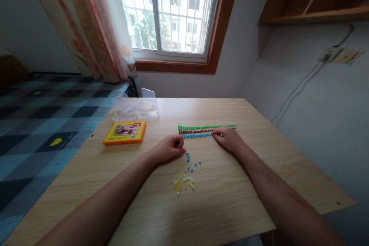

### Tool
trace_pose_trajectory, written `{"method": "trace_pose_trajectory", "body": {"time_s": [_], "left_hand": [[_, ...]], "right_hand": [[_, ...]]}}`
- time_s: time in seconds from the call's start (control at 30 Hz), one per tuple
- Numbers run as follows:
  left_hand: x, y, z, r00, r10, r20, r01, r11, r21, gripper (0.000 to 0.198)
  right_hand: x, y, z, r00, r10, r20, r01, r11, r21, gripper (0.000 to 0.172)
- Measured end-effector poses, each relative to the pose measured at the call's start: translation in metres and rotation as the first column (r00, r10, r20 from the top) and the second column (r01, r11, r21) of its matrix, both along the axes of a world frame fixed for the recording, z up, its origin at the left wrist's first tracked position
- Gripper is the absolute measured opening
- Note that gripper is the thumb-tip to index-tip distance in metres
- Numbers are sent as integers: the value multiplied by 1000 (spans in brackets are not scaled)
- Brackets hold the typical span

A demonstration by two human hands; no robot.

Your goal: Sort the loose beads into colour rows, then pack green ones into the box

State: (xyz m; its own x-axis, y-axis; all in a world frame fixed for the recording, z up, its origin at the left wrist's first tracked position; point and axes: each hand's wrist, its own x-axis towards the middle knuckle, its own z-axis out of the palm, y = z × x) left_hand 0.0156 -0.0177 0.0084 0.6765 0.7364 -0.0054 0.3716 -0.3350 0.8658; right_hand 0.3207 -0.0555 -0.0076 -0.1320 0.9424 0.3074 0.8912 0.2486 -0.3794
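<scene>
Three rows of small beads lie on the wooden table (230,200): a green row (207,127), a brown row (193,132) and a shorter blue row (196,136). My right hand (229,139) pinches at the right end of the blue row, fingertips together. My left hand (170,148) is curled closed at the left end of the rows, resting on the table. A few loose blue beads (192,163) and a pile of yellow beads (183,183) lie just in front of my hands.
An orange-yellow flat box (125,132) lies on the left of the table, with a clear plastic case (135,108) behind it. A bed with a checked blanket (43,123) is at the left. A window, a curtain and a wall shelf are beyond.
</scene>
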Motion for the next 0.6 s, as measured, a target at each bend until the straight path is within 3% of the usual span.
{"method": "trace_pose_trajectory", "body": {"time_s": [0.2,0.4,0.6], "left_hand": [[0,-1,1,1000,4,-15,-4,1000,-24,28],[3,-3,1,999,15,-31,-11,994,111,22],[3,-1,-4,997,17,-72,-4,983,183,18]], "right_hand": [[-5,-4,4,999,13,-29,-11,997,72,19],[-42,-25,9,956,285,-72,-277,954,112,22],[-72,-34,7,865,502,7,-502,864,48,32]]}}
